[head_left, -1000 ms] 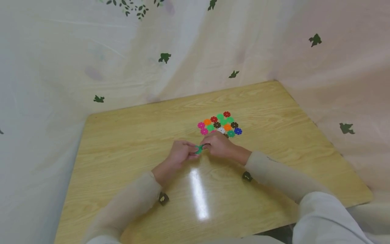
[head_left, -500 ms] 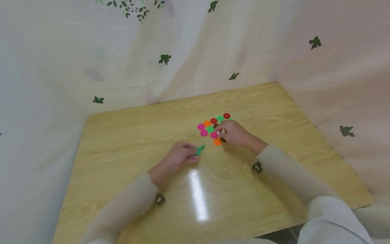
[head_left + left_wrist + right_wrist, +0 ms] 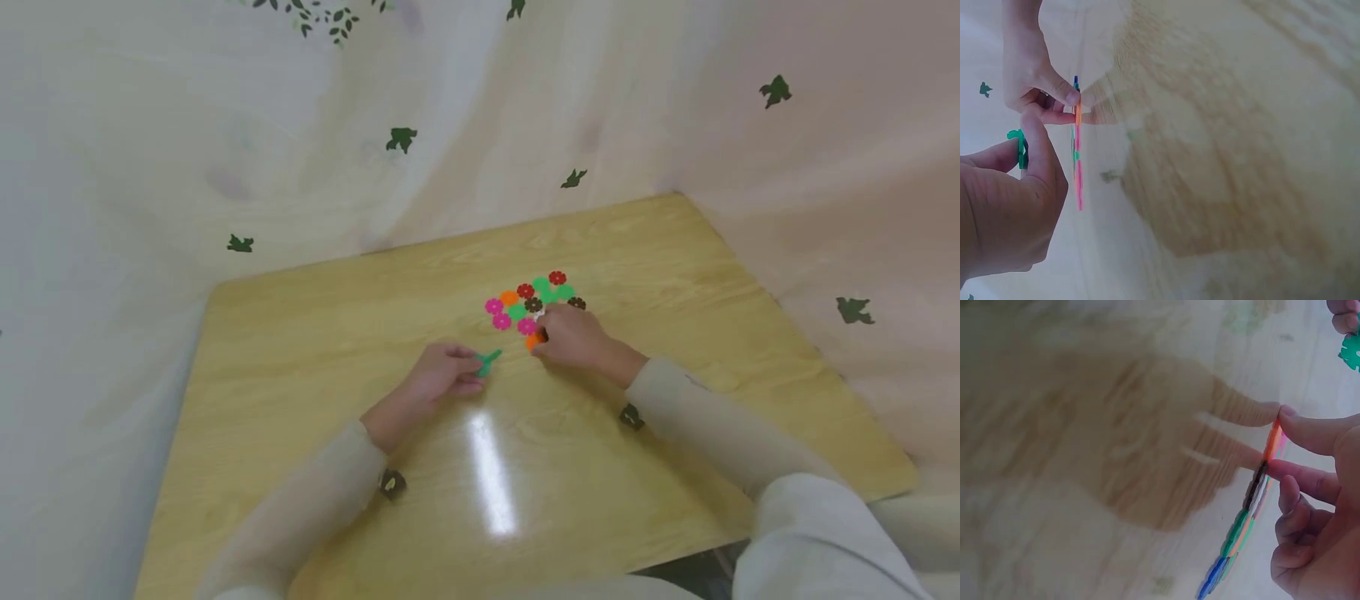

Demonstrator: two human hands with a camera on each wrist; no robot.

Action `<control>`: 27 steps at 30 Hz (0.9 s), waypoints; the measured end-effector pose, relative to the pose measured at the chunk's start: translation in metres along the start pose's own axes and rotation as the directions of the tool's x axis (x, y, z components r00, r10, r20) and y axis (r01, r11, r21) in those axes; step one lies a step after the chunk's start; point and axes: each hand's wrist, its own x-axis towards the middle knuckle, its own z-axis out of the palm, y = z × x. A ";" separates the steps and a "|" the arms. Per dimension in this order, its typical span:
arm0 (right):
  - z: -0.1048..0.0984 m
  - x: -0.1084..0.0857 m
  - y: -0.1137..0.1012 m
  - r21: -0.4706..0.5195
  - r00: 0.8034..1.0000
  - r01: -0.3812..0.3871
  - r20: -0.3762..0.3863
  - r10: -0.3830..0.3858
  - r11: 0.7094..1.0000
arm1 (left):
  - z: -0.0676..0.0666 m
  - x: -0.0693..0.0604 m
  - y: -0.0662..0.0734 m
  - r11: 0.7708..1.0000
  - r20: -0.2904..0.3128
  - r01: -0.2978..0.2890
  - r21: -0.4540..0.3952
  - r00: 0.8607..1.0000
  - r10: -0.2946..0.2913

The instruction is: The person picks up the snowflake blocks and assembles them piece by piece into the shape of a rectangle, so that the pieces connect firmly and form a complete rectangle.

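Observation:
My left hand [image 3: 437, 375] pinches green snowflake discs [image 3: 489, 362], seemingly two joined at an angle, above the table. They show between thumb and finger in the left wrist view, where a green disc [image 3: 1022, 149] stands edge-on. My right hand [image 3: 579, 335] is at the near side of a flat group of snowflake discs. Its thumb and a finger grip an orange snowflake disc [image 3: 1272, 442] by opposite edges, at the table surface; the other fingers are curled in. A dark brown disc [image 3: 1255, 487] lies right beside it. My right hand hides part of the group in the head view.
Pink [image 3: 502, 321], red [image 3: 557, 277], green, orange and brown discs lie close together on the wooden table [image 3: 315, 333]. A pale patterned curtain [image 3: 480, 125] hangs behind the table's far edge. Glare marks the near tabletop.
My right hand has left the green discs, reached right over the group, then come down to the orange disc at its near edge. My left hand still holds the green discs, nearly in place.

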 end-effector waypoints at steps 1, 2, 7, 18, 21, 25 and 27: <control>-0.001 0.001 0.000 0.006 1.000 -0.005 -0.002 0.005 1.000 | 0.000 0.001 0.001 1.000 0.004 -0.007 0.005 1.000 0.006; -0.002 0.002 0.001 0.014 1.000 -0.010 0.000 0.010 1.000 | 0.000 0.002 0.003 1.000 0.008 -0.009 0.012 1.000 0.009; -0.011 0.007 0.000 0.057 0.999 -0.030 0.018 0.029 0.998 | 0.002 0.005 0.010 1.000 0.012 -0.010 0.008 1.000 0.010; -0.009 0.007 -0.003 0.114 0.999 -0.033 0.037 0.029 0.993 | 0.001 0.002 0.010 1.000 0.017 0.000 -0.001 1.000 0.000; -0.006 0.005 -0.005 0.124 0.999 -0.030 0.034 0.026 0.992 | 0.000 0.001 0.007 1.000 0.014 -0.002 -0.001 1.000 0.003; -0.002 0.004 -0.008 0.158 0.999 -0.036 0.037 0.031 0.987 | 0.000 -0.002 0.005 1.000 0.009 -0.001 0.008 1.000 0.001; 0.001 0.003 -0.010 0.174 0.999 -0.035 0.035 0.029 0.984 | 0.000 -0.003 0.005 1.000 0.007 0.001 0.010 1.000 -0.001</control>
